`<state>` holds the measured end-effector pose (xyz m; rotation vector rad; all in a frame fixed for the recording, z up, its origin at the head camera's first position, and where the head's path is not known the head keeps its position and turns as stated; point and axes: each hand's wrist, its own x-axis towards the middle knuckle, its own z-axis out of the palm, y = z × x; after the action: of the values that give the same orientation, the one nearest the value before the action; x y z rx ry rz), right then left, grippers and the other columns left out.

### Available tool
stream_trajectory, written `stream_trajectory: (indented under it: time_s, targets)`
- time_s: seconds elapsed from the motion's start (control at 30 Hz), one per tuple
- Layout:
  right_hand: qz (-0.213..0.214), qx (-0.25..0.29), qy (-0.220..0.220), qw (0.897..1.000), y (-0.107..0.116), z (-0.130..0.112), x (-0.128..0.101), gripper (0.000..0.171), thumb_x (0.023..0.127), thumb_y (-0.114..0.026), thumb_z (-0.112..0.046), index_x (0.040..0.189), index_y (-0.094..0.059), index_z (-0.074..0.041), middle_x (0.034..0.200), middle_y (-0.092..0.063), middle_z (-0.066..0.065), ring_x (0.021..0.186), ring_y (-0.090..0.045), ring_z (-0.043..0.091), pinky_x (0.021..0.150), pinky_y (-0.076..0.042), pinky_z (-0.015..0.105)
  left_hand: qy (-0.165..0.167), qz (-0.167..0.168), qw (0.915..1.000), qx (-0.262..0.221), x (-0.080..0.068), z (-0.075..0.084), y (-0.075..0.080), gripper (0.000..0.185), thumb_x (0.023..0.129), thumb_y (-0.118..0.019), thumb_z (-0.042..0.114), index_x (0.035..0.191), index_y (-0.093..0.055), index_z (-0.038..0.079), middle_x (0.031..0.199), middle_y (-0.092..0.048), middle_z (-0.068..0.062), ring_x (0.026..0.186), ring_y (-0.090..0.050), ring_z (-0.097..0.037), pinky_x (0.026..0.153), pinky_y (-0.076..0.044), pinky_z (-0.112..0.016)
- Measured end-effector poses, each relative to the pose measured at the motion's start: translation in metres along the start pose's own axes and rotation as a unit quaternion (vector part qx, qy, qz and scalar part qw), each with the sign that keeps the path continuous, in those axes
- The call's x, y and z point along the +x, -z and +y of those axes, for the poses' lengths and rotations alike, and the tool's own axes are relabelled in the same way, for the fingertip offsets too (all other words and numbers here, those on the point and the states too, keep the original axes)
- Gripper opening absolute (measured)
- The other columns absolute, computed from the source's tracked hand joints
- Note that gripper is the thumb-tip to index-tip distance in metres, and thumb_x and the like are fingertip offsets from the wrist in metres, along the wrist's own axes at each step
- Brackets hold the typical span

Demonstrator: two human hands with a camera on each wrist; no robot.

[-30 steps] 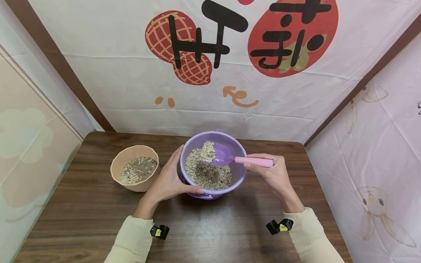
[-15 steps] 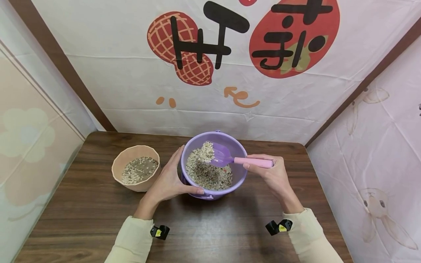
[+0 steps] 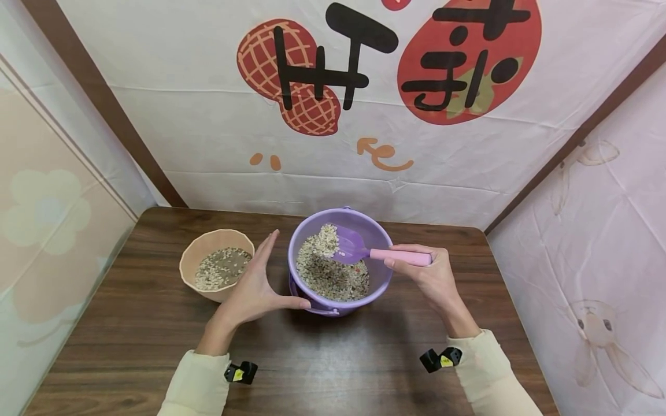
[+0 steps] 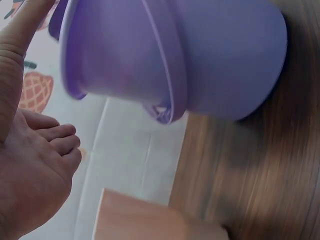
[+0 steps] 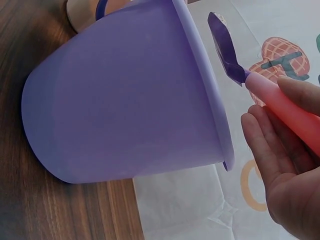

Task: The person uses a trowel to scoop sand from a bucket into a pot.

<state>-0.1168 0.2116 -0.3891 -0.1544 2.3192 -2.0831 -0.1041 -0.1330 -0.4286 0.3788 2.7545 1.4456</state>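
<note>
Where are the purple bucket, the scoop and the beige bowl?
purple bucket [image 3: 383, 276]: head view, on its right wall below the rim.
scoop [image 3: 400, 256]: head view, on the pink handle by the right hand's fingers.
beige bowl [image 3: 190, 263]: head view, on its left rim.

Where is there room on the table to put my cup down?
The table is bare in front, between the two sleeves, and along the left edge beside the beige bowl. It is crowded in the middle: the left hand fills the gap between that bowl and the purple bucket, and the right hand holds the scoop over it.
</note>
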Motion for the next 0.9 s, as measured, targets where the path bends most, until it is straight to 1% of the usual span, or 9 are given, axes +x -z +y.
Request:
stream_trajectory:
  time_s: [0.07, 0.17, 0.27, 0.37, 0.43, 0.5, 0.57, 0.7, 0.9]
  targets:
    - [0.002, 0.0, -0.001, 1.0, 0.0, 0.0, 0.0, 0.044, 0.081, -0.087, -0.011, 0.116, -0.071, 0.01, 0.098, -0.077, 0.011, 0.099, -0.073, 0.023, 0.081, -0.059, 0.03, 0.006, 0.005, 1.0, 0.001, -0.003, -0.004, 0.007, 0.15, 0.051, -0.098, 0.056, 0.165, -0.007, 0.024, 0.169, -0.012, -0.012, 0.152, -0.015, -0.039, 0.117, -0.022, -0.064]
    - [0.003, 0.0, 0.001, 1.0, 0.0, 0.0, 0.0, 0.044, 0.081, -0.087, -0.01, 0.116, -0.071, 0.011, 0.098, -0.077, 0.011, 0.099, -0.073, 0.022, 0.081, -0.059, 0.03, 0.012, 0.023, 0.9996, 0.006, -0.009, -0.012, 0.02, 0.149, 0.053, -0.099, 0.054, 0.165, -0.006, 0.026, 0.168, -0.014, -0.013, 0.151, -0.017, -0.039, 0.116, -0.023, -0.065]
    - [0.006, 0.0, 0.002, 1.0, 0.0, 0.001, 0.0, 0.044, 0.08, -0.088, -0.01, 0.116, -0.071, 0.011, 0.098, -0.077, 0.011, 0.098, -0.073, 0.022, 0.08, -0.059, 0.03, 0.024, 0.044, 0.9988, 0.005, -0.016, -0.021, 0.036, 0.147, 0.057, -0.099, 0.048, 0.165, -0.003, 0.023, 0.167, -0.017, -0.018, 0.149, -0.022, -0.041, 0.114, -0.026, -0.067]
    - [0.006, 0.0, 0.002, 1.0, 0.0, 0.001, 0.0, 0.045, 0.08, -0.088, -0.011, 0.116, -0.071, 0.011, 0.098, -0.077, 0.011, 0.098, -0.073, 0.023, 0.08, -0.059, 0.03, 0.039, 0.076, 0.9964, 0.005, -0.023, -0.032, 0.052, 0.146, 0.058, -0.1, 0.043, 0.165, -0.003, 0.019, 0.165, -0.019, -0.022, 0.146, -0.025, -0.045, 0.111, -0.028, -0.069]
    - [0.007, 0.0, 0.002, 1.0, 0.001, 0.001, 0.0, 0.045, 0.08, -0.088, -0.011, 0.116, -0.071, 0.011, 0.097, -0.077, 0.011, 0.097, -0.073, 0.023, 0.079, -0.059, 0.03, 0.054, 0.093, 0.9941, 0.01, -0.028, -0.041, 0.061, 0.146, 0.059, -0.1, 0.041, 0.165, -0.003, 0.019, 0.165, -0.018, -0.023, 0.144, -0.026, -0.047, 0.109, -0.028, -0.071]
    - [0.007, 0.0, 0.001, 1.0, 0.0, 0.001, 0.0, 0.045, 0.08, -0.088, -0.01, 0.116, -0.071, 0.011, 0.097, -0.077, 0.011, 0.096, -0.073, 0.022, 0.079, -0.059, 0.03, 0.067, 0.107, 0.9919, 0.013, -0.032, -0.049, 0.07, 0.145, 0.059, -0.1, 0.04, 0.165, -0.003, 0.02, 0.166, -0.014, -0.021, 0.145, -0.024, -0.049, 0.109, -0.026, -0.073]
    - [0.005, 0.001, 0.0, 1.0, 0.0, 0.002, 0.0, 0.045, 0.08, -0.087, -0.01, 0.117, -0.071, 0.011, 0.098, -0.077, 0.011, 0.097, -0.073, 0.023, 0.08, -0.059, 0.03, 0.079, 0.113, 0.9901, 0.023, -0.036, -0.057, 0.077, 0.145, 0.06, -0.1, 0.041, 0.165, -0.002, 0.02, 0.167, -0.01, -0.02, 0.145, -0.022, -0.051, 0.107, -0.025, -0.075]
    - [0.0, 0.004, 0.001, 1.0, 0.0, 0.002, 0.0, 0.045, 0.081, -0.087, -0.011, 0.117, -0.071, 0.011, 0.098, -0.077, 0.012, 0.101, -0.072, 0.023, 0.082, -0.059, 0.03, 0.086, 0.117, 0.9888, 0.034, -0.042, -0.069, 0.084, 0.144, 0.063, -0.098, 0.041, 0.165, 0.0, 0.014, 0.167, -0.007, -0.021, 0.146, -0.019, -0.052, 0.107, -0.023, -0.077]
    - [-0.02, 0.002, 0.006, 1.0, 0.0, 0.002, 0.0, 0.046, 0.083, -0.086, -0.014, 0.118, -0.071, 0.01, 0.101, -0.077, 0.013, 0.108, -0.07, 0.025, 0.087, -0.058, 0.031, 0.097, 0.111, 0.9883, 0.039, -0.044, -0.085, 0.084, 0.142, 0.065, -0.097, 0.04, 0.164, 0.0, 0.008, 0.166, -0.007, -0.025, 0.147, -0.016, -0.052, 0.109, -0.021, -0.076]
